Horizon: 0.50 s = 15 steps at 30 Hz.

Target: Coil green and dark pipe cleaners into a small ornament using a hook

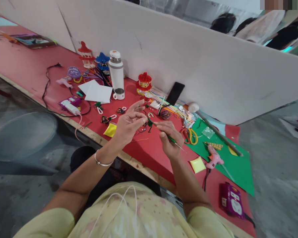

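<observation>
My left hand (130, 125) is closed in a pinch, thumb and forefinger on the edge of a small dark green crochet piece (149, 123); its other fingers are raised. A crochet hook with a green handle (171, 138) lies in the grip of my right hand (170, 135), its thin metal end pointing down to the right. The hook's other end meets the green piece between both hands. Just beyond sits a multicoloured ball of yarn (165, 114). Whether a loop is on the hook is too small to tell.
Scissors (192, 136) and a pink glue gun (214, 157) lie on a green sheet (240, 165) at right. A white flask (116, 74), its cup (119, 94), a phone (175, 93) and a red lantern (144, 82) stand along the white partition (188, 59). A purple extension box (232, 201) sits near the edge.
</observation>
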Each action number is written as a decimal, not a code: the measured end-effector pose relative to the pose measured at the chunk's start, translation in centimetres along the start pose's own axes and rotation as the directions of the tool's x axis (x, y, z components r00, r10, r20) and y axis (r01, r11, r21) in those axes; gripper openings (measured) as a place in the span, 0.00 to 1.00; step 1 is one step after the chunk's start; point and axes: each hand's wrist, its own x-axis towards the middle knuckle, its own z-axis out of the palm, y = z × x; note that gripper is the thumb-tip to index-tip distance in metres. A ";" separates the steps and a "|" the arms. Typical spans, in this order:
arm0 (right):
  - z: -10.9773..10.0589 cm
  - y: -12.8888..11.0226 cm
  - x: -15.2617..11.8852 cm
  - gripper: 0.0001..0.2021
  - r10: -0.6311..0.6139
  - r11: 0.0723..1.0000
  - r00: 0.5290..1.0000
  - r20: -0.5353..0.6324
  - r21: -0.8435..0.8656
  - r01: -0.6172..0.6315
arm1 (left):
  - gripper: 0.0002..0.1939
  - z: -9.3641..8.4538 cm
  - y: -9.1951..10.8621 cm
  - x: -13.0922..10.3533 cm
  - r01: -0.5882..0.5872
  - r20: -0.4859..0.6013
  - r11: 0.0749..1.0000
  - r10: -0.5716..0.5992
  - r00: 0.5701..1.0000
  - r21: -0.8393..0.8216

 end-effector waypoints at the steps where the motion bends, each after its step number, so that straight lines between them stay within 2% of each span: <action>1: 0.0 0.0 0.0 0.11 0.004 1.000 1.000 -0.004 0.009 -0.004 | 0.04 0.0 0.0 0.0 0.007 0.001 1.000 -0.007 1.000 -0.012; 10: 0.1 -0.2 -0.2 0.10 0.058 0.994 0.997 -0.040 0.099 -0.054 | 0.04 0.0 0.0 0.0 0.036 0.002 0.998 -0.036 0.999 -0.051; 15: 0.3 0.0 -0.3 0.10 0.041 0.996 0.999 -0.033 0.084 -0.038 | 0.04 0.5 0.1 -0.2 0.051 0.068 0.998 -0.049 0.997 -0.034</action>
